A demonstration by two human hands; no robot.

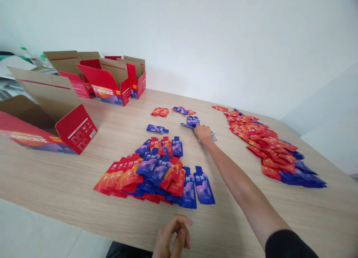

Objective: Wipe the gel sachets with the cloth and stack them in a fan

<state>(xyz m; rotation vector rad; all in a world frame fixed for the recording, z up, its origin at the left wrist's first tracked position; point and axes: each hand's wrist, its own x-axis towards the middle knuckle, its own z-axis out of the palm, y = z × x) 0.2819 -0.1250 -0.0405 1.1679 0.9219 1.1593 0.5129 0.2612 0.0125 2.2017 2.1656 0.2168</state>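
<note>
My right hand reaches far out over the wooden table, fingers closed on a few blue pouches and a silvery one by the wrist. My left hand rests at the near table edge, fingers loosely curled, with nothing visible in it. A heap of red and blue pouches lies between the two hands. A single blue pouch lies left of my right hand. Small groups of red pouches and blue pouches lie farther back.
A long pile of red and blue pouches runs along the right side. An open red carton stands at the left. Several more open red cartons stand at the back left by the white wall.
</note>
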